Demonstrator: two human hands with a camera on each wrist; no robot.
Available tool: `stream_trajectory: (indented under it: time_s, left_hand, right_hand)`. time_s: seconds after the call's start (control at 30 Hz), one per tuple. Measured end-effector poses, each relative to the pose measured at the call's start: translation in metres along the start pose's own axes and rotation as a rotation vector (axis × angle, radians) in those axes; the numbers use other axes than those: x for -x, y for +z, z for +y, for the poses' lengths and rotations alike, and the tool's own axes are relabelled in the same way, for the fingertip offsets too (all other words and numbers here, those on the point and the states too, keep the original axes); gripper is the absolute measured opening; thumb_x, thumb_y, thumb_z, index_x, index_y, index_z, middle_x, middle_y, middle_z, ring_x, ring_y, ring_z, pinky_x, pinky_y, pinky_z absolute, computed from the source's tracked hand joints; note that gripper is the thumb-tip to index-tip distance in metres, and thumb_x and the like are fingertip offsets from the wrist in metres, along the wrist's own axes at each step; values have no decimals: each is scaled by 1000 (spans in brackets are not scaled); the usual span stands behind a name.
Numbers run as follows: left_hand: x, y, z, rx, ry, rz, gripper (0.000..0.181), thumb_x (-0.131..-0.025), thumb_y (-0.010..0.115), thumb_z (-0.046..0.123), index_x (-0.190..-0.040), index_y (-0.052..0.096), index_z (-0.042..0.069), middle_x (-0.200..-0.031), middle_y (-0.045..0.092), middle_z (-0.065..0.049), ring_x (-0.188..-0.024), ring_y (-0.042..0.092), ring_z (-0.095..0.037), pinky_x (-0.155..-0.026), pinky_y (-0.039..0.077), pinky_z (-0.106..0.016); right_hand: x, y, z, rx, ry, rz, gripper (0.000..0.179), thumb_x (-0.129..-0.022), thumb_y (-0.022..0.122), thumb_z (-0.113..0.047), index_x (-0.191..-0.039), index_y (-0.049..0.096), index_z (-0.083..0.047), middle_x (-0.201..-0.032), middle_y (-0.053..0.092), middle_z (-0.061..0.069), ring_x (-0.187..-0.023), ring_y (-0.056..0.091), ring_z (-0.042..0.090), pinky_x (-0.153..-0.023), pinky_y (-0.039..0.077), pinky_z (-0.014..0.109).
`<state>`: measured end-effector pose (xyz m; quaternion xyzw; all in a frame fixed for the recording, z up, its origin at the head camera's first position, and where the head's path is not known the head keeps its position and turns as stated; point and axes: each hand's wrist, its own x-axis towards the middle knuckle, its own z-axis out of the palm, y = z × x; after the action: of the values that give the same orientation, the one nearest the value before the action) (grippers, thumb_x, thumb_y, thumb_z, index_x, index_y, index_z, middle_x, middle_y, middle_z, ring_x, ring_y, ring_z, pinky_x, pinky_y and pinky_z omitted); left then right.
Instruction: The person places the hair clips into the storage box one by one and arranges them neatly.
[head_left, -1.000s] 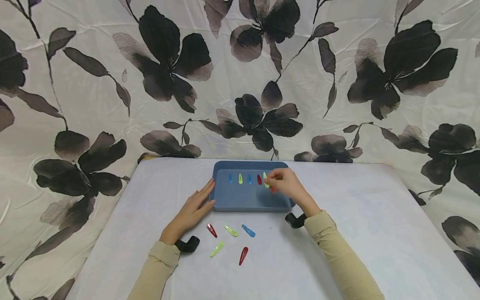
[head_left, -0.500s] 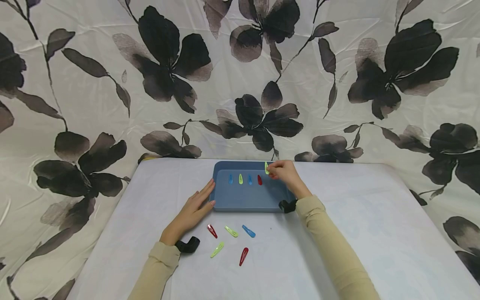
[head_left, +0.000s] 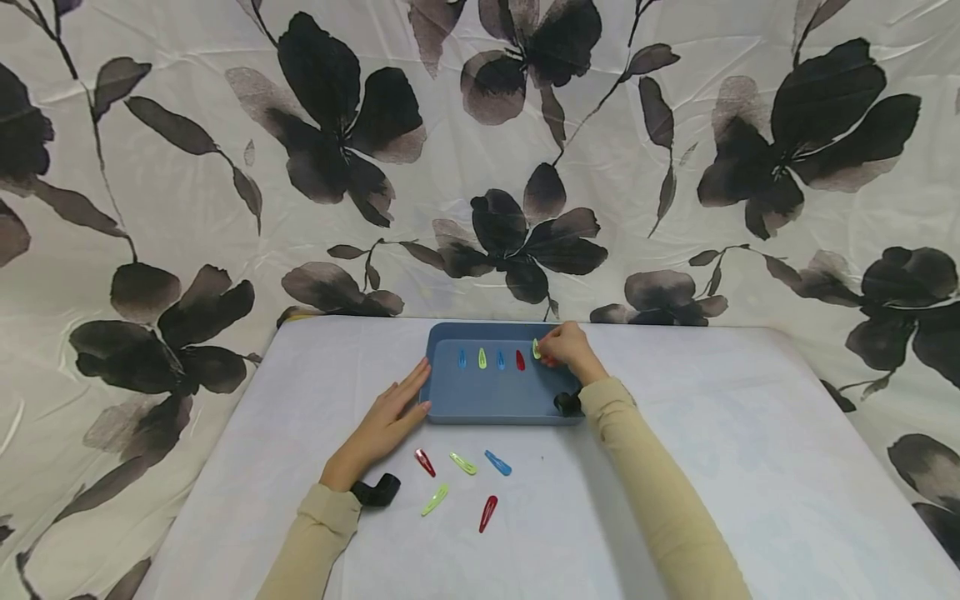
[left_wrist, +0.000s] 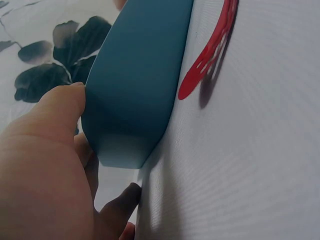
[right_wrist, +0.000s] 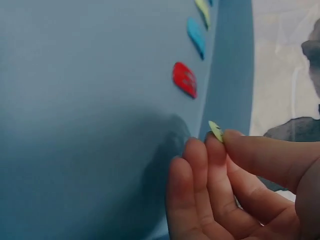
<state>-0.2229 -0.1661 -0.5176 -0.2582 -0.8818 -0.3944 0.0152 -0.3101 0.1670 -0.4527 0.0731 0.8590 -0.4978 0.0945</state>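
A blue-grey tray (head_left: pixel 480 400) lies toward the table's far edge. In it stands a row of hair clips: a blue clip (head_left: pixel 462 358), a yellow-green clip (head_left: pixel 482 358), another blue clip (head_left: pixel 501 359) and a red clip (head_left: pixel 520 360). My right hand (head_left: pixel 567 348) pinches a yellow-green hair clip (right_wrist: pixel 216 131) between thumb and finger, right of the red clip (right_wrist: pixel 184 80) and over the tray. My left hand (head_left: pixel 385 421) rests at the tray's left side, fingers extended along its wall (left_wrist: pixel 135 80).
Several loose hair clips lie on the white table in front of the tray: a red clip (head_left: pixel 424 462), a yellow-green clip (head_left: pixel 462 463), a blue clip (head_left: pixel 497 462), another yellow-green clip (head_left: pixel 434 500) and another red clip (head_left: pixel 487 513). Floral fabric (head_left: pixel 450 167) hangs behind.
My right hand, pinching the yellow-green clip, rose toward the tray's far rim, then came down slightly to the right end of the row. The left hand stays in place.
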Motion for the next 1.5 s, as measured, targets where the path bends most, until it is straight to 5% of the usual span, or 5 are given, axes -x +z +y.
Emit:
stream_trajectory:
  time_s: [0.53, 0.83, 1.03, 1.5]
  left_hand:
    - [-1, 0, 0, -5, -8, -5, 63, -104, 50, 36, -158, 27, 12, -165, 15, 7, -149, 21, -22, -119, 9, -57]
    - [-1, 0, 0, 3, -7, 0, 62, -104, 51, 32, -158, 28, 11, -165, 15, 7, -149, 21, -24, -119, 9, -57]
    - [-1, 0, 0, 0, -15, -3, 62, -104, 51, 33, -158, 27, 11, -165, 15, 6, -150, 20, -24, -119, 8, -58]
    - [0, 1, -1, -3, -6, 2, 63, -104, 51, 35, -158, 26, 14, -165, 15, 6, -149, 21, -24, -119, 9, -58]
  right_hand:
    - [-3, 3, 4, 139, 81, -14, 4, -83, 67, 4, -79, 65, 5, -56, 61, 9, -47, 58, 13, -48, 54, 27]
    - [2, 1, -1, 163, 116, -27, 15, -85, 68, 3, -96, 63, 12, -57, 61, 9, -46, 58, 12, -50, 56, 28]
    - [6, -6, -6, 275, 64, -34, 14, -83, 68, 0, -70, 63, 4, -57, 62, 12, -47, 60, 17, -51, 57, 31]
    - [50, -23, -46, 275, -142, -82, 20, -92, 69, -12, -92, 73, 8, -68, 65, 9, -57, 60, 12, -59, 57, 29]
